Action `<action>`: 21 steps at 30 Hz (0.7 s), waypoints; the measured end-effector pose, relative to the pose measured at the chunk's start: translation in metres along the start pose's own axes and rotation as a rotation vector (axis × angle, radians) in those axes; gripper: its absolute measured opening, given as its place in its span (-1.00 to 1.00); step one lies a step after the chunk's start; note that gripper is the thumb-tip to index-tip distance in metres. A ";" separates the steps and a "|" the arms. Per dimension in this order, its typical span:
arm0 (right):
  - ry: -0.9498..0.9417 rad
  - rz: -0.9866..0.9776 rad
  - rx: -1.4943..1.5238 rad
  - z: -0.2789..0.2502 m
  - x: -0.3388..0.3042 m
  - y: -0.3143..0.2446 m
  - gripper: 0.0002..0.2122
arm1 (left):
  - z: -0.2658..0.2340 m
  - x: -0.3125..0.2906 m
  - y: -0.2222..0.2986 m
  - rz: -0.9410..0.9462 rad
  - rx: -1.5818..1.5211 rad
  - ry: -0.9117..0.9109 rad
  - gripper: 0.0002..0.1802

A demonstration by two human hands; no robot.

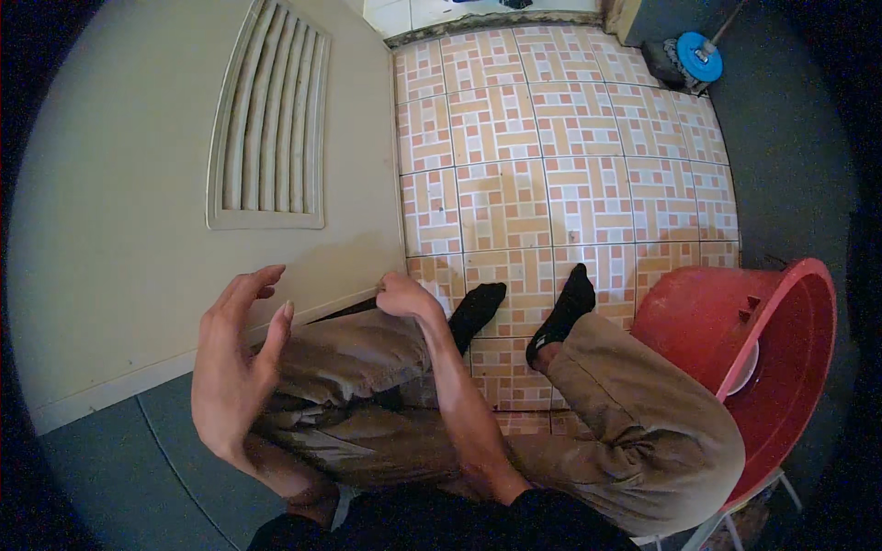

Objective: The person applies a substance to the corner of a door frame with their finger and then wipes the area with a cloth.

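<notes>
My left hand (234, 358) is raised in front of the beige door (358, 184), above my left thigh. Its thumb and fingers are apart, and nothing shows between them. My right hand (404, 296) reaches across to the left, by the door's edge and over my left knee. Its fingers are curled closed, and whatever they may hold is hidden. Just beyond that hand, low by the door edge, is a whitish patch (435, 296) that I cannot make out. A slatted vent (269, 119) is set into the door.
My feet in black socks (478, 310) rest on the patterned tile floor (501, 202). On the right a large red tub (698, 298) lies tilted on its side, with something white (746, 369) inside. A blue round-headed brush (700, 57) leans at the far right by the dark wall (790, 165).
</notes>
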State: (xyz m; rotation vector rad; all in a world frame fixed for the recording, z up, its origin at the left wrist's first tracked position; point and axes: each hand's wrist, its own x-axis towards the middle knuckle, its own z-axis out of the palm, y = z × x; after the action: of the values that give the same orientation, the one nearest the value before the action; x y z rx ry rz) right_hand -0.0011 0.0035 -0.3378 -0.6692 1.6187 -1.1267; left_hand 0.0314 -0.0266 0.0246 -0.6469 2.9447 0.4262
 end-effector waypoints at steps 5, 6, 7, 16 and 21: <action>0.017 0.090 -0.078 0.005 0.001 -0.012 -0.63 | 0.001 0.000 0.004 0.036 0.032 0.018 -0.59; -0.034 0.145 -0.065 0.003 -0.001 -0.016 -0.62 | 0.000 -0.001 0.002 0.019 0.028 0.008 -0.59; -0.041 0.145 -0.063 0.008 -0.001 -0.014 -0.62 | 0.000 -0.001 0.000 0.003 0.025 -0.002 -0.59; 0.132 0.092 -0.009 -0.009 -0.016 -0.023 -0.64 | -0.002 -0.002 0.010 0.036 -0.021 -0.038 -0.60; 0.036 0.011 -0.101 -0.019 -0.035 -0.067 -0.62 | 0.001 -0.002 0.009 0.019 0.018 -0.019 -0.59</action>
State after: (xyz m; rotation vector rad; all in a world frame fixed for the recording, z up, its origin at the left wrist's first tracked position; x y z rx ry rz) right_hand -0.0137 0.0121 -0.2619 -0.7084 1.7172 -1.0599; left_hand 0.0297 -0.0180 0.0265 -0.6108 2.9357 0.4052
